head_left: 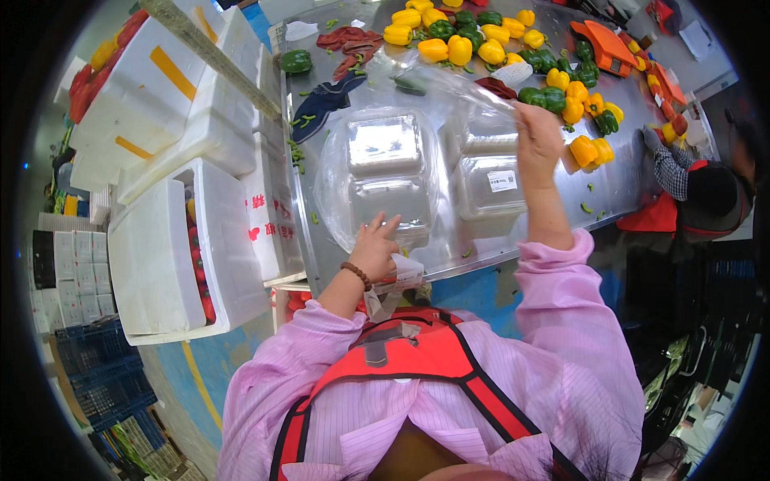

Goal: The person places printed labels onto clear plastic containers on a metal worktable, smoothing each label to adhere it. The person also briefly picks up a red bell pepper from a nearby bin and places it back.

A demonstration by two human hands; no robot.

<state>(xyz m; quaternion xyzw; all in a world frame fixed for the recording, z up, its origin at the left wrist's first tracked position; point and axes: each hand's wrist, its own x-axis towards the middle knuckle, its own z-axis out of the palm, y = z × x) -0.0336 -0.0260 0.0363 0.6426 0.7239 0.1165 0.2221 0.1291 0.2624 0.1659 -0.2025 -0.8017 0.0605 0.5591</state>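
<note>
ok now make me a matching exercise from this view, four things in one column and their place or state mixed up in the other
Things
1. beaded bracelet
2. right hand
3. dark blue cloth
4. white label

Places or states
A. on a clear plastic container
B. near the left edge of the metal table
C. brown, around the wrist of the left hand
D. pinching clear plastic film

Pairs: 1-C, 2-D, 3-B, 4-A
</note>
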